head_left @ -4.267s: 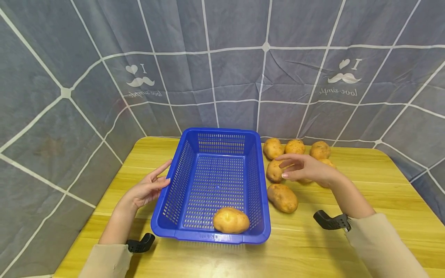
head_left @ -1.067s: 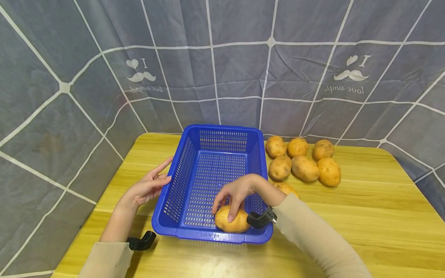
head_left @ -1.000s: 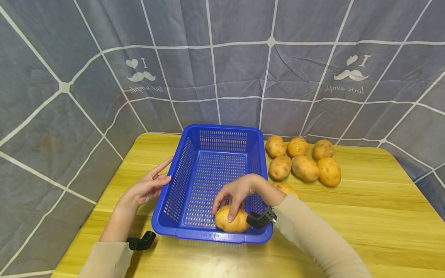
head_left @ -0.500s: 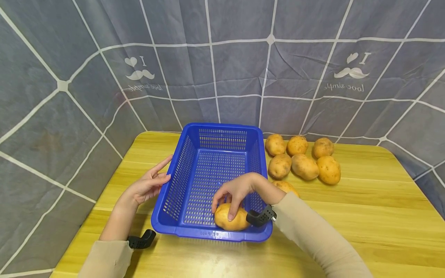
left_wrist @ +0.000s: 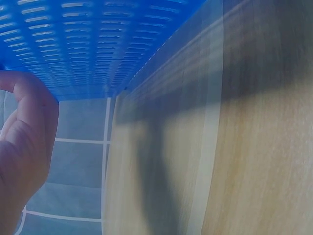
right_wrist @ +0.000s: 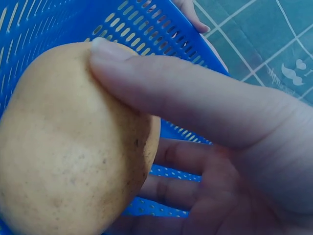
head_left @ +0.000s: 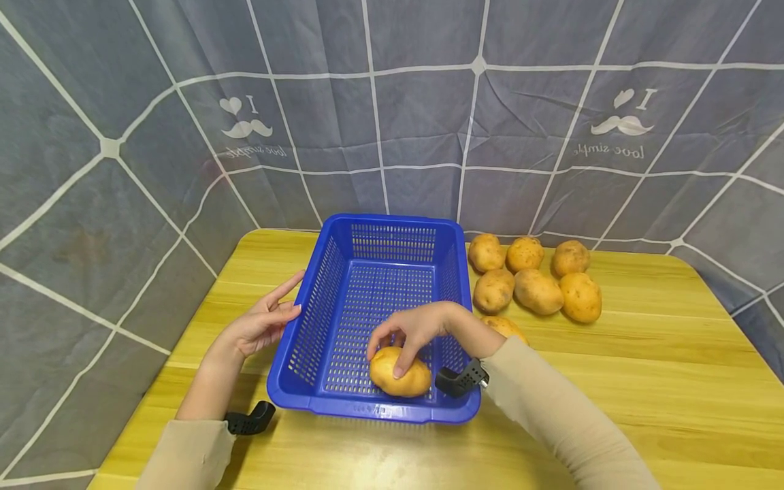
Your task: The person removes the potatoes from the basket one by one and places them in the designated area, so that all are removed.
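Observation:
A blue slotted plastic basket stands on the table, one potato near its front end. My right hand reaches in over the right wall and grips this potato, thumb on the near side and fingers on the far side. The right wrist view shows the thumb pressed on the potato close up. Whether the potato is off the basket floor cannot be told. My left hand rests against the basket's left side, index finger extended and thumb at the rim. Its lower fingers are partly hidden.
Several potatoes lie grouped on the wooden table, right of the basket. One potato is partly covered by my right forearm. A grey curtain with white lines hangs behind and along the left.
My right hand has come from above the loose potatoes into the basket and taken hold of the potato there. Over the last half second that potato has shifted slightly left and away. The left hand stays put.

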Available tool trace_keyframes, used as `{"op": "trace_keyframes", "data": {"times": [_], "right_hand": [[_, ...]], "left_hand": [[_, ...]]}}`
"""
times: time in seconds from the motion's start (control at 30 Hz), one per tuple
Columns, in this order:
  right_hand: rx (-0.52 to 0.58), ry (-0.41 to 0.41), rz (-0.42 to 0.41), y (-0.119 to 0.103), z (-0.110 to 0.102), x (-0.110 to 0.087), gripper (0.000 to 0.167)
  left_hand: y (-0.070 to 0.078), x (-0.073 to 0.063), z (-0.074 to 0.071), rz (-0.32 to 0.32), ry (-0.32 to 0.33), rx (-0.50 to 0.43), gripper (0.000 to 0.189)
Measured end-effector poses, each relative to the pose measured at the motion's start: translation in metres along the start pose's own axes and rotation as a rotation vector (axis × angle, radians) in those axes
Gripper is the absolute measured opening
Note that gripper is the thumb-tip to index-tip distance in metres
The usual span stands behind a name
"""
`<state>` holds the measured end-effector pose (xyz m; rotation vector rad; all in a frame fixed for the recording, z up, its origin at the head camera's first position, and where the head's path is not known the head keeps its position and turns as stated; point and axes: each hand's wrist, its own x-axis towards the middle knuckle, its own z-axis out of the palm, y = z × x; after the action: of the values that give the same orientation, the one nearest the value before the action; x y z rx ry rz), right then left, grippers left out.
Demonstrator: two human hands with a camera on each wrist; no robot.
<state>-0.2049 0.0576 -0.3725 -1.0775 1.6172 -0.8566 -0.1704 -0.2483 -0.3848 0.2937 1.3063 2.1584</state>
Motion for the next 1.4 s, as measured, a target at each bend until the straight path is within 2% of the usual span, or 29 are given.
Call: {"op": "trace_keyframes", "data": {"times": [0.37, 0.8, 0.97, 1.4], "right_hand": [[-0.028, 0.120, -0.035, -0.003, 0.000, -0.002, 0.046], [0.028, 0.214, -0.083, -0.016, 0.001, -0.001, 0.046], [0.058, 0.238, -0.072, -0.020, 0.003, -0.002, 0.046], [0.051, 0.292, -0.093, -0.033, 0.005, -0.011, 0.045]], "left_hand": [[-0.001, 0.001, -0.003, -0.003, -0.006, 0.003, 0.074], [-0.001, -0.001, -0.002, 0.000, -0.017, -0.004, 0.075], [-0.001, -0.001, -0.001, 0.000, -0.026, -0.008, 0.076], [-0.001, 0.000, -0.001, 0.003, -0.032, -0.011, 0.076]]}}
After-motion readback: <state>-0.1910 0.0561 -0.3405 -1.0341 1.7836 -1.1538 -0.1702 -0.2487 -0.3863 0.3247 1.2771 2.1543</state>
